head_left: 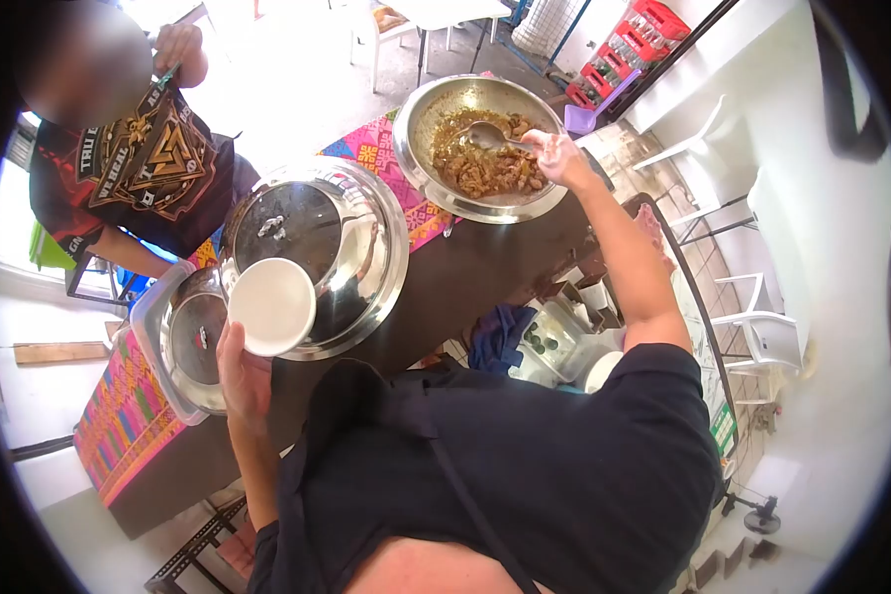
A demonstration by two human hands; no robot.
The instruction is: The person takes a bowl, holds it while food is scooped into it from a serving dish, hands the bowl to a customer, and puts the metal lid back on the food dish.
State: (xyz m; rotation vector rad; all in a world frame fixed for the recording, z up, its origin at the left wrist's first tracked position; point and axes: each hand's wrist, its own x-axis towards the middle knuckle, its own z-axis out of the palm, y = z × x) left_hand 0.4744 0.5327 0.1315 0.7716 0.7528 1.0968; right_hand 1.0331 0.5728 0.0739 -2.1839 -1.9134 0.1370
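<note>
My left hand [243,374] grips a white bowl [271,306] by its lower side; the bowl looks empty. Behind it stands a large covered metal pot, its shiny lid [366,262] fitted with a small handle. My right hand [561,158] is closed around the handle of a metal serving spoon [486,136]. The spoon's head rests in a brown meat stew [480,173] inside a wide steel basin [416,114]. Both vessels are on a dark table [455,287] with a colourful patterned cloth [361,147].
A person in a printed black shirt [158,163] stands across the table at left. A clear plastic tub [148,317] sits beside the covered pot. Plastic containers [554,342] lie below, near my body. White chairs [767,337] and red bottle crates [629,49] are at right.
</note>
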